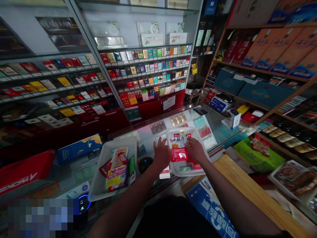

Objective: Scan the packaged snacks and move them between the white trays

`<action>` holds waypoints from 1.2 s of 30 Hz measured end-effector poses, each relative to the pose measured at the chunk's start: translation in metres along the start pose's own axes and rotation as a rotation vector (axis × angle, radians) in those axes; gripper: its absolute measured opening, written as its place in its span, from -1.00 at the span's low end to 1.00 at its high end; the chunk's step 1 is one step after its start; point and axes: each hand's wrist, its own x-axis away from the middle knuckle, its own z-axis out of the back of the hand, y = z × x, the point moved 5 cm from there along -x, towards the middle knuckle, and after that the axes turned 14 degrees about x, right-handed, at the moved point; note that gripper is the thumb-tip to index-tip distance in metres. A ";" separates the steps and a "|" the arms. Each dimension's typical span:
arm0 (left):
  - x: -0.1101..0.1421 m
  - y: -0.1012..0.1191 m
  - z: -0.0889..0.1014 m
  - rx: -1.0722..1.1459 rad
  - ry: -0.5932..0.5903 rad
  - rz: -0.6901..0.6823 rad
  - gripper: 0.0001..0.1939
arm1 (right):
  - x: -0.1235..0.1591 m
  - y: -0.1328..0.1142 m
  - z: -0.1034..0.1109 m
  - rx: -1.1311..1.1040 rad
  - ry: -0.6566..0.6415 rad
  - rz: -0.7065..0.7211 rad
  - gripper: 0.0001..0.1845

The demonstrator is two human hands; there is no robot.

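Note:
My right hand (196,150) is closed on the right edge of a red and white snack packet (178,152), with thumb and fingers at its upper corner. Beneath the packet lies a white plastic tray (203,145) on the glass counter, holding a few more small packets (192,164) near its front. Just left of the tray, my left hand (162,152) has its fingers apart and holds nothing that I can see. Farther left stands a second whitish bin (95,185) with several colourful snack packets (117,175) heaped inside.
A dark round object (145,164) sits between the two containers. Blue (79,148) and red (27,172) boxes lie at the left. A calculator (200,110) rests toward the back of the glass counter (223,122). Cigarette shelves (148,61) line the wall; a wooden surface (247,185) is at right.

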 end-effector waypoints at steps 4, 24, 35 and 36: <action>0.005 0.012 -0.029 -0.007 -0.053 -0.015 -0.69 | 0.013 0.022 -0.008 0.139 -0.095 0.012 -0.72; 0.029 0.030 -0.038 -0.054 -0.103 -0.025 -0.75 | 0.020 0.027 -0.019 0.317 -0.145 -0.019 -0.74; 0.065 -0.003 0.051 -0.045 0.018 0.021 -0.74 | 0.005 -0.080 -0.019 0.194 0.014 0.181 -0.76; 0.071 -0.011 0.060 -0.049 0.038 0.044 -0.74 | 0.005 -0.090 -0.020 0.177 0.029 0.199 -0.76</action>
